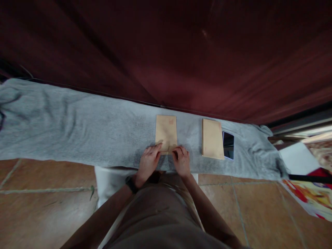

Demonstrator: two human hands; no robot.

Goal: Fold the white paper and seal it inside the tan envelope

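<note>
A tan paper envelope (166,133) with a small red print near its top right corner lies flat on the grey cloth in front of me. My left hand (149,159) is at its lower left corner, fingers bent and pressed together on the paper edge. At the lower right corner, my right hand (181,159) has its fingers curled and pinching the edge. The envelope's bottom edge runs between both hands; its corners are partly hidden under my fingers. A stack of similar tan envelopes (212,139) rests to the right, apart from my hands.
A phone (228,145) with a dark screen lies against the stack's right side. The grey cloth (103,128) covers a long narrow surface, with a dark red panel (181,69) along its far edge. Colourful printed packaging (311,195) is at far right, above the tiled floor (52,211).
</note>
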